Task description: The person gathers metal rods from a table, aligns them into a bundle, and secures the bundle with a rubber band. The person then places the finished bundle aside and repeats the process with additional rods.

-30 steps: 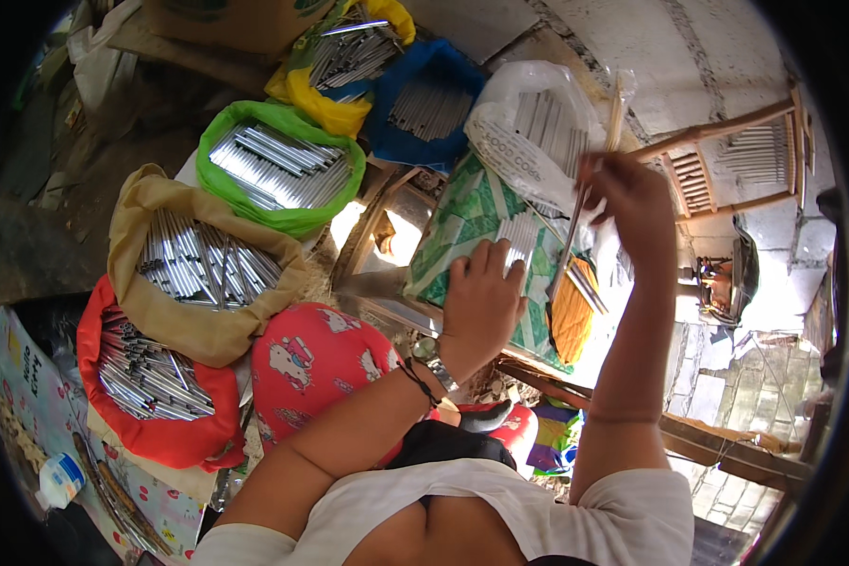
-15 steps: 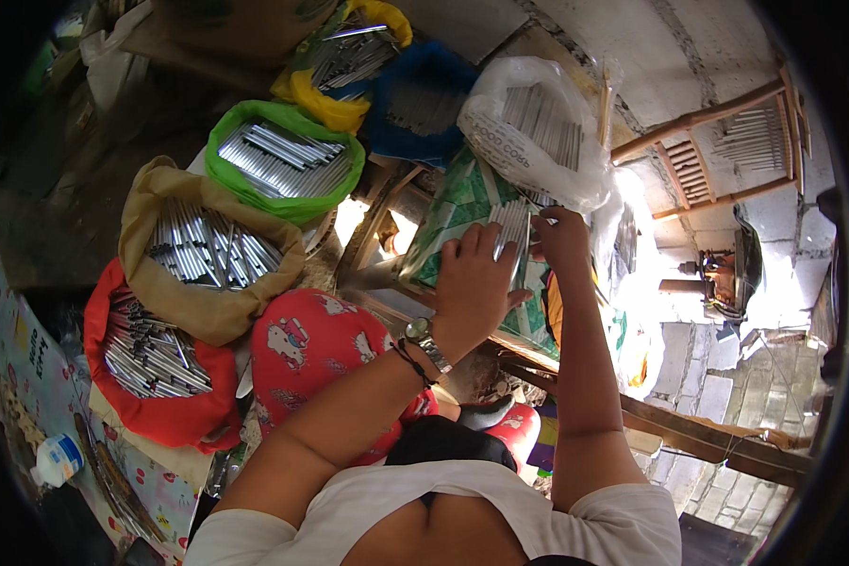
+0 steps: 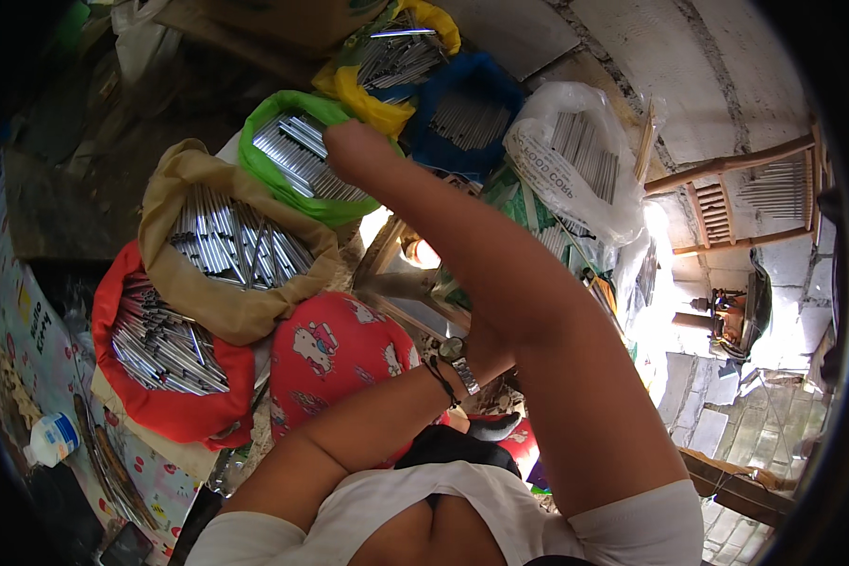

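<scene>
My right arm stretches leftward across the view. My right hand point(image 3: 357, 154) is at the right side of a bright green bag point(image 3: 249, 146) filled with thin silvery metal tubes point(image 3: 288, 156). Its fingers are hidden behind the back of the hand, so I cannot see whether a tube is in them. Lower down, my left hand point(image 3: 491, 351) lies partly beneath the right forearm, with its fingers out of sight. A wristwatch point(image 3: 453, 348) is on that wrist. A green patterned surface point(image 3: 517, 209) with more thin tubes point(image 3: 555, 241) on it shows beyond the right arm.
Tan point(image 3: 165, 203) and red point(image 3: 165, 406) bags of tubes stand at the left. Yellow point(image 3: 387, 115), blue point(image 3: 491, 80) and white plastic point(image 3: 538, 156) bags stand behind. A white bottle point(image 3: 52, 440) lies far left. A wooden rack point(image 3: 726, 174) leans against the block wall.
My right hand has left the tubes on the green patterned surface and swung left to the green bag. My left hand has drawn back toward me, under the right arm. The view has shifted slightly.
</scene>
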Motion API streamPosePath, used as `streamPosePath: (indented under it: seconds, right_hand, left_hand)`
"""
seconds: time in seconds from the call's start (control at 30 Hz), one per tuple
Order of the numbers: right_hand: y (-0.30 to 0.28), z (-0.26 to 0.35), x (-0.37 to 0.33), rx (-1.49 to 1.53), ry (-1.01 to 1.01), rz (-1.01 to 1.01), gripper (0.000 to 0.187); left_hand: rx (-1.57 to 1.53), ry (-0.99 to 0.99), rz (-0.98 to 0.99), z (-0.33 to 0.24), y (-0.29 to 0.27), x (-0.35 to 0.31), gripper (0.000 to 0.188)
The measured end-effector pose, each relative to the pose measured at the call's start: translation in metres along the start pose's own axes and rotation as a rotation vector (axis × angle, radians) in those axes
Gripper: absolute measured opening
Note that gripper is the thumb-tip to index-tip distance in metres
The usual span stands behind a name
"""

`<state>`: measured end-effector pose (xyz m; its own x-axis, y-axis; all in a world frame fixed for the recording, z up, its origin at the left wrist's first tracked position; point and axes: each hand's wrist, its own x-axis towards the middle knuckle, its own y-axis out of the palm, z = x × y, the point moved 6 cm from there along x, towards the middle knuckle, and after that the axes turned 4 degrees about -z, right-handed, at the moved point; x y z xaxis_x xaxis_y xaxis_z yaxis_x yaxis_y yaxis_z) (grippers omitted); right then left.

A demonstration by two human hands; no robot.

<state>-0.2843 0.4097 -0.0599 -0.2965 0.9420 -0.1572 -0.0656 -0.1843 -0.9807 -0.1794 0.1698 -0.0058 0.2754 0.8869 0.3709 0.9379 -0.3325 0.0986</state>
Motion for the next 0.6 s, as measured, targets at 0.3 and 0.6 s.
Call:
streamPosePath:
  seconds: [0.3,0.6]
  right_hand:
    - [0.031,0.015,0.023,0.026,0.134,-0.115,0.016]
    - [-0.076,-0.002,-0.051,0.198,0.189,-0.210,0.018]
  left_hand:
    - [0.756,0.038,0.333,-0.016,0.000,0.028,0.052]
    - [0.387,0.183,0.045,-0.016,-0.008,0.017,0.057]
